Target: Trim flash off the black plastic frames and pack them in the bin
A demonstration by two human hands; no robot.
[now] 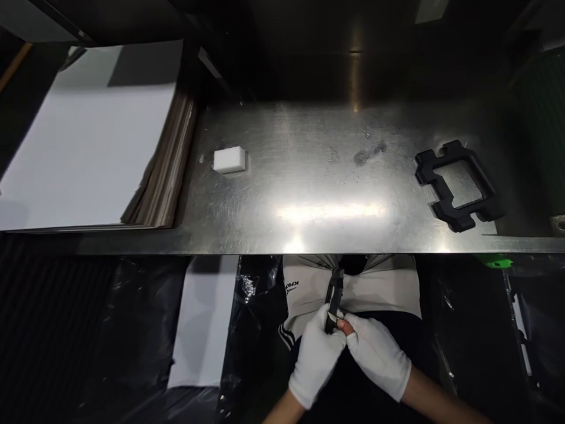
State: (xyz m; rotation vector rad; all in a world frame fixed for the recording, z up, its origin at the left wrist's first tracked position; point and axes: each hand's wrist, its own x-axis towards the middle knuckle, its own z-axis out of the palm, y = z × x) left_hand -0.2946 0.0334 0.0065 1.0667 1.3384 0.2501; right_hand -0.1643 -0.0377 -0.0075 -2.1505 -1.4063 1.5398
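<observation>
Below the table's front edge, my two gloved hands meet in front of my body. My left hand [315, 356] is closed around a dark, narrow part [336, 291], held upright and seen nearly edge-on. My right hand [377, 353] is closed beside it, its bare thumb tip poking out of the white glove. At that thumb, against the dark part, is a small pale pointed piece [332, 318] that looks like a blade; its other end is hidden by the fingers. A black notched frame [479, 209] with an open middle lies on the metal table's right side.
The metal table [318, 159] has a white block [229, 159] at its left. A tall stack of white sheets [97, 141] stands farther left. Below the edge are a white sheet [205, 324] on black plastic at left and a green object [497, 261] at right.
</observation>
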